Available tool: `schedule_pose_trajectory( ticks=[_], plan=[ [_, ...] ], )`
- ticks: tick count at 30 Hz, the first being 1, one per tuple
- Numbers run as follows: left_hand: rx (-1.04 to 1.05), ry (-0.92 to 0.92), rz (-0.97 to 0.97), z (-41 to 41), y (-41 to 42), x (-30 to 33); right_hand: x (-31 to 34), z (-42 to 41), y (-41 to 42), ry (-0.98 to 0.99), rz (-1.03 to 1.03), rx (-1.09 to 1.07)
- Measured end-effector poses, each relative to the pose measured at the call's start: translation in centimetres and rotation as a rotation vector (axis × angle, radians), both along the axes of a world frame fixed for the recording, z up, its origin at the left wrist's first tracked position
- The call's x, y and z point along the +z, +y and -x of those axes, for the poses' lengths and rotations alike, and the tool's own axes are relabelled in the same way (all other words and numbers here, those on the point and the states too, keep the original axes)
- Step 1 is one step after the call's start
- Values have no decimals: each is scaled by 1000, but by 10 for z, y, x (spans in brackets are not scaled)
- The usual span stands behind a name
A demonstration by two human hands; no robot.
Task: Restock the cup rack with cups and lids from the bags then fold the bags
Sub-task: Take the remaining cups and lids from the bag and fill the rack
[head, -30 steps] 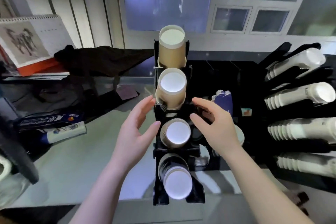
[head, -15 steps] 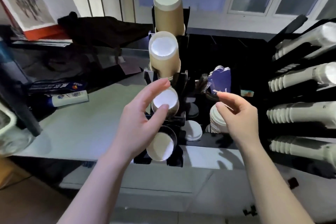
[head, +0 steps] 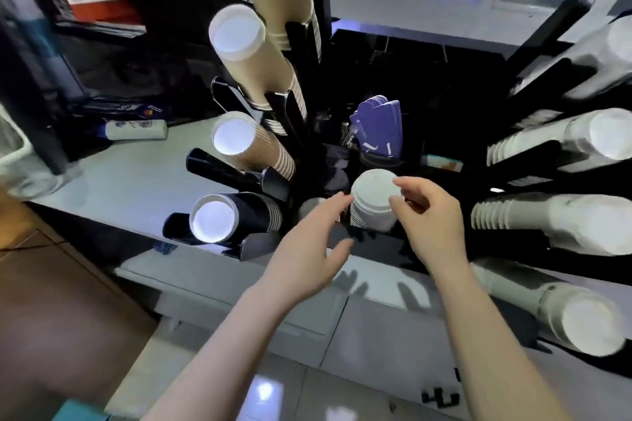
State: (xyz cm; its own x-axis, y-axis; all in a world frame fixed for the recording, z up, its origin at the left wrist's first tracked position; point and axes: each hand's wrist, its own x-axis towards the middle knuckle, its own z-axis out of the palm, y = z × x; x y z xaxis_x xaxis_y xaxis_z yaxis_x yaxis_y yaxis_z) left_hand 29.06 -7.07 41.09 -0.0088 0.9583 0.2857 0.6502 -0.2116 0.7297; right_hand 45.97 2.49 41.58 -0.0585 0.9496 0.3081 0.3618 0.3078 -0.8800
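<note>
- While both hands reach toward the white lid stack standing upright behind the cup rack, neither grip has closed on it.
- Left hand: fingers spread and relaxed, a released grip, fingertips just at the left edge of the top lid.
- Right hand: fingers loosely curved at the right side of the stack, thumb and forefinger close to the top lid's rim; whether they touch it I cannot tell, and nothing is pinched.
- Cup rack: black, on the pale tabletop, holding four slanted rows of nested cups, three brown rows above and one black row at the bottom, all with white bases facing the camera.
- Right of the hands, a second black rack carries long rows of white lids.
- Purple packets stand in a black compartment just behind the lid stack.
- A white tube lies on the tabletop at the left.
</note>
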Motion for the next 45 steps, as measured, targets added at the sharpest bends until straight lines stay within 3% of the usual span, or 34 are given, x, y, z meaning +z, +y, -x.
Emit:
schedule_pose_trajectory(
  ticks=[2,5,7,12,16,29,34,45],
  plan=[
    [11,129,99,-8,0,-32,-3,-2,0,-15,-3,-15],
    [17,510,203,-14,2,-77,-5,-4,1,-108,-15,-28],
    [53,635,288,-15,5,-98,-3,-2,5,-196,-22,-35],
    [220,621,478,-7,13,-121,0,6,15,-336,3,-12],
    [194,599,589,-1,14,-125,-4,16,24,-516,46,14],
    [62,750,583,13,19,-118,-17,39,42,-851,112,-25],
    [20,801,574,17,21,-116,-21,38,45,-778,141,-15],
    [-22,839,546,23,22,-117,-14,23,41,-449,1,-130]
  ],
)
